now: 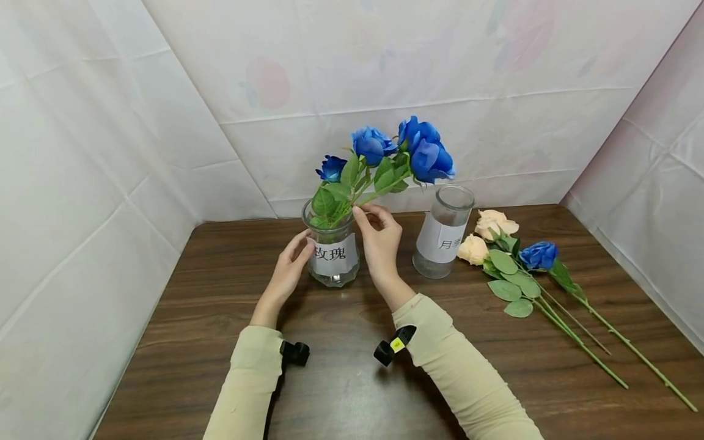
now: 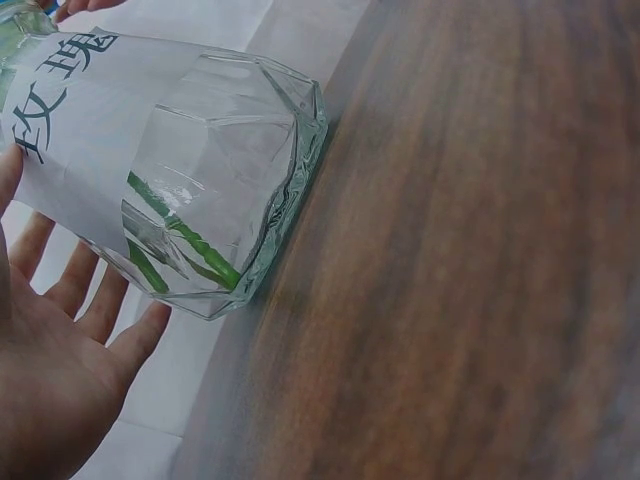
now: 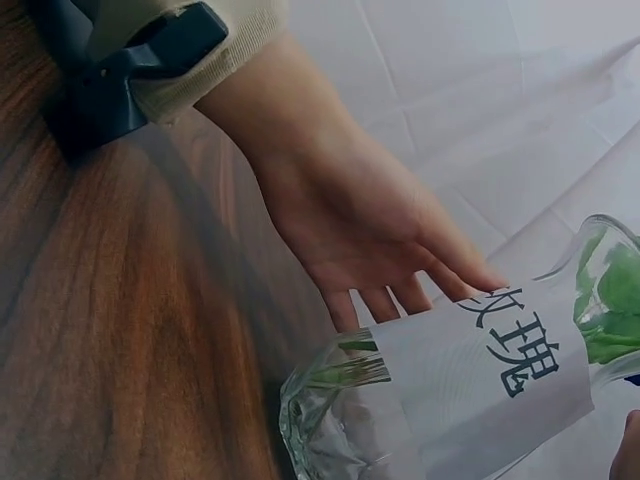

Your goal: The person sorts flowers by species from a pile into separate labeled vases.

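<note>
A glass vase [image 1: 335, 276] with a white paper label stands on the table. Blue roses [image 1: 374, 145] with green leaves lean right from its mouth, and green stems [image 2: 185, 235] reach its base. My left hand [image 1: 286, 267] steadies the vase from the left, thumb [image 3: 470, 268] on the label's edge and fingers [image 2: 105, 305] fairly straight along the side. Beside the rim, my right hand [image 1: 381, 241] pinches a blue rose's stem between thumb and bent forefinger. Only a fingertip bit of that hand shows in the right wrist view.
Right of my right hand stands a taller labelled glass vase [image 1: 434, 267] with no flowers. Farther right lie pale peach roses [image 1: 495, 223] and a blue rose [image 1: 539, 255], stems stretching toward the front right. White cloth [image 1: 330, 73] hangs behind the wooden table [image 1: 341, 391].
</note>
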Action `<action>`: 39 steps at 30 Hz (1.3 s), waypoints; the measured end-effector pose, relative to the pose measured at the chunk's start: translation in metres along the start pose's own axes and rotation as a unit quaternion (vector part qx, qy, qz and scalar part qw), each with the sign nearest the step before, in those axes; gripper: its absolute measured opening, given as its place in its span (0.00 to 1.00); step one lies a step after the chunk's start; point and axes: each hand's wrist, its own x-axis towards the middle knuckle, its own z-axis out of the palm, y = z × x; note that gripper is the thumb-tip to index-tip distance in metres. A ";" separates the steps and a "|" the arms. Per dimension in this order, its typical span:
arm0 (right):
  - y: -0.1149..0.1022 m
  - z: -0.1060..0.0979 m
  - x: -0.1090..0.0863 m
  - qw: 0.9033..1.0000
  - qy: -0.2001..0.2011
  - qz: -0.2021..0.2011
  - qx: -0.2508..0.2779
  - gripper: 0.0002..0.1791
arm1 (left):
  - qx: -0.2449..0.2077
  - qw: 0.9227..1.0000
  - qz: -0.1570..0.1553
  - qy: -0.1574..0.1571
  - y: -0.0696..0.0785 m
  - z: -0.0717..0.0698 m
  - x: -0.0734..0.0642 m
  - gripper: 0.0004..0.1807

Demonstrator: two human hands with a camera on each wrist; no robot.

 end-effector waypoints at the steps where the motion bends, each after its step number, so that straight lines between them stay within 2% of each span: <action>1: -0.001 -0.001 -0.001 1.000 -0.002 0.005 0.002 0.14 | 0.001 1.000 -0.001 0.001 0.000 0.000 0.000 0.28; 8: -0.002 -0.013 -0.010 1.000 -0.016 0.025 0.010 0.13 | -0.001 1.000 -0.002 0.002 -0.001 0.000 0.001 0.28; 10: -0.003 -0.019 -0.014 0.999 -0.024 0.028 0.014 0.13 | -0.004 1.000 -0.008 -0.002 0.009 0.000 -0.002 0.28; 15: -0.009 -0.034 -0.021 0.997 -0.049 0.050 0.042 0.13 | -0.004 1.000 -0.020 -0.011 0.011 0.000 -0.003 0.28; 17: -0.014 -0.040 -0.023 0.996 -0.056 0.059 0.046 0.13 | -0.001 1.000 -0.014 -0.008 0.002 -0.002 0.000 0.28; 21: -0.026 -0.053 -0.028 0.994 -0.073 0.074 0.039 0.14 | 0.002 1.000 -0.009 -0.002 0.001 -0.002 0.001 0.28; 23: -0.031 -0.061 -0.031 0.993 -0.083 0.080 0.032 0.14 | -0.002 1.000 -0.017 -0.005 0.005 -0.002 0.000 0.28; 26: -0.037 -0.075 -0.035 0.992 -0.091 0.086 0.022 0.13 | -0.003 1.000 -0.026 -0.011 0.020 0.000 -0.004 0.28; 30: -0.045 -0.092 -0.040 0.991 -0.086 0.100 0.019 0.11 | 0.008 0.999 -0.027 -0.015 0.035 0.001 -0.011 0.28; 32: -0.048 -0.102 -0.041 0.990 -0.082 0.110 0.017 0.11 | 0.008 0.999 -0.027 -0.014 0.033 0.001 -0.010 0.28; 35: -0.053 -0.118 -0.043 0.990 -0.075 0.119 0.002 0.12 | 0.000 1.000 -0.027 -0.010 0.021 0.000 -0.006 0.28; 39: -0.057 -0.144 -0.045 0.991 -0.076 0.112 -0.024 0.12 | 0.002 1.000 -0.016 -0.004 0.006 -0.001 0.000 0.28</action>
